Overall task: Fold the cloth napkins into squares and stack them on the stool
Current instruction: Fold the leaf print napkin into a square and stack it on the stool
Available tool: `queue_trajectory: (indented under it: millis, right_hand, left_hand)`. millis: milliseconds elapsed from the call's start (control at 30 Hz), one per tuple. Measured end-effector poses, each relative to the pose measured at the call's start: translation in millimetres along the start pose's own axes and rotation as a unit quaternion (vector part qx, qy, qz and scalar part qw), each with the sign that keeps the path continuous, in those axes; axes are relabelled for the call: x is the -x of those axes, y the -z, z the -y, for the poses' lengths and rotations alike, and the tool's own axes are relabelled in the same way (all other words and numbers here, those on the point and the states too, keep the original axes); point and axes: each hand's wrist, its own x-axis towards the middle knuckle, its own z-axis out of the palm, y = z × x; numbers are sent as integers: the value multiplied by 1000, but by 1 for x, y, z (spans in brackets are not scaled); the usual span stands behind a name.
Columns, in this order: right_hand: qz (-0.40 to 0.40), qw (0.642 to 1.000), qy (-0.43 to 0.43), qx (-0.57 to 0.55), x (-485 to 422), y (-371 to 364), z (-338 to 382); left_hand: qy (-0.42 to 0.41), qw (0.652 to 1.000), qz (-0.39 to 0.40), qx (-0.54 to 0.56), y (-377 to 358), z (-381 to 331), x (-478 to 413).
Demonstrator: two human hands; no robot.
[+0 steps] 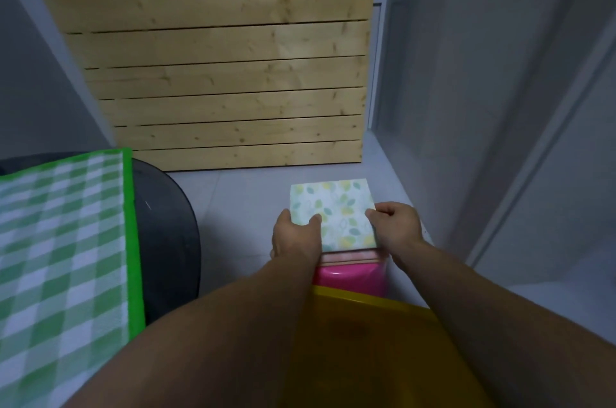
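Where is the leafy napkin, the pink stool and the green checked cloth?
leafy napkin (336, 211): head view, middle of its top face.
pink stool (350, 277): head view, near side.
green checked cloth (60, 247): head view, middle.

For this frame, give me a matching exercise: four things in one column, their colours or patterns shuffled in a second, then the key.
Things:
1. folded napkin held by both hands
2. stool under the stack
3. tub nearest the camera
4. cloth at the left

Colours:
A. green and white check
B. pink
C. pale with green and yellow leaves
D. yellow

Pairs: 1-C, 2-B, 3-D, 4-A
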Motion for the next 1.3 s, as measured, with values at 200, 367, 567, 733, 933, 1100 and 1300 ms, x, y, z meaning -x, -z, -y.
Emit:
queue_trajectory:
  millis: [200, 367, 567, 733, 933, 1100, 1300]
  right_hand:
    - [-11, 999, 26, 44, -1, 0, -7]
    - [4, 995, 54, 79, 0, -2, -16]
    - [6, 989, 77, 123, 1, -3, -25]
    - [-21, 984, 90, 150, 4, 2, -21]
    - [-42, 987, 109, 110, 27, 29, 27]
    - [-19, 982, 168, 84, 89, 49, 100]
    - [35, 970, 235, 47, 190, 47, 180]
  left_hand:
    - [-17, 999, 34, -26, 5, -13, 17]
    - [-8, 998, 51, -34, 3, -12, 17]
    - [-22, 993, 51, -100, 0, -10, 15]
    - [-34, 989, 32, -142, 3, -24, 20]
    - [-49, 994, 50, -87, 22, -79, 50]
    - [-74, 993, 95, -16, 69, -128, 106]
    - [-155, 979, 129, -35, 192, -149, 162]
